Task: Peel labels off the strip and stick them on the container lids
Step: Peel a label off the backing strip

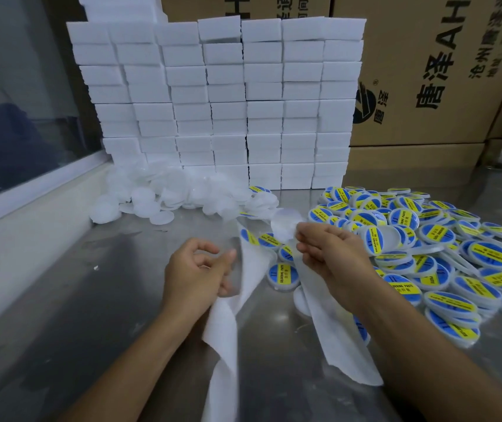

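Hands meet at frame centre over a steel table (pixel 61 300). Left hand (pixel 196 269) has its fingers curled round the white label strip (pixel 225 327), which trails to the bottom edge. Right hand (pixel 332 251) pinches a plain round lid (pixel 284 222) and the strip's other fold. Labelled lids (pixel 426 254) heap at right, unlabelled lids (pixel 164 193) at upper left before stacked white boxes (pixel 228 102).
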A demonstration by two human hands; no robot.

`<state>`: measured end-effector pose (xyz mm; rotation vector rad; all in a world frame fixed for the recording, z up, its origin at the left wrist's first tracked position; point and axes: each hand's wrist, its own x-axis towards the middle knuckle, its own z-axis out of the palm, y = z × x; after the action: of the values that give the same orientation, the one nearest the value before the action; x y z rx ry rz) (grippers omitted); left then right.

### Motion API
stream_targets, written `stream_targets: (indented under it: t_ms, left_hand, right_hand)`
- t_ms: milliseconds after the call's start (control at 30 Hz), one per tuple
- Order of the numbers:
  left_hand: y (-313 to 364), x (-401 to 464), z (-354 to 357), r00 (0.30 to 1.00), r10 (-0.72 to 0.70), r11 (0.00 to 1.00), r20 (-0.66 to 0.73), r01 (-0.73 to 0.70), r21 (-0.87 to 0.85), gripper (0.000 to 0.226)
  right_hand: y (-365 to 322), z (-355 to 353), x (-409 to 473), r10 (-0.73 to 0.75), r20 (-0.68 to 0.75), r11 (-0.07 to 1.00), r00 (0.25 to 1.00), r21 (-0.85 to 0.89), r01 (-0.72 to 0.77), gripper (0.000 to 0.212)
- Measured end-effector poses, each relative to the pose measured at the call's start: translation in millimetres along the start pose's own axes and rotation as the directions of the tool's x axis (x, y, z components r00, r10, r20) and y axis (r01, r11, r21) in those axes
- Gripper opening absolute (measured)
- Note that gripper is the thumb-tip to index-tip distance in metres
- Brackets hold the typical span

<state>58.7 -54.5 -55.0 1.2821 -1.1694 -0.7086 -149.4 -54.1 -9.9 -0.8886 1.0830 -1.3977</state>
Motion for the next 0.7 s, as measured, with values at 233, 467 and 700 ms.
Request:
stream_targets:
  t_ms: [233,467,700]
  left_hand:
    - [-19.9,69.8,-23.2,0.977,0.053,0.913,-0.206,0.037,0.407,0.009]
    - [-42.1,133.6,-44.6,0.997,-0.069,0.442,0.025,0.008,0.897,0.061]
    - [-39.0,153.9,-45.3,0.995,-0.1,0.323,-0.009,0.041,0.946,0.035]
  right_hand:
    - [-2.7,10.3,-6.2,-0.227,-0.036,0.971,0.973,-0.083,0.224,0.014]
    - [0.1,20.1,-13.0,-0.459,0.041,0.871,0.887,-0.177,0.459,0.015]
    - [0.8,18.8,-10.4,-0.546,0.084,0.798,0.834,-0.253,0.547,0.016]
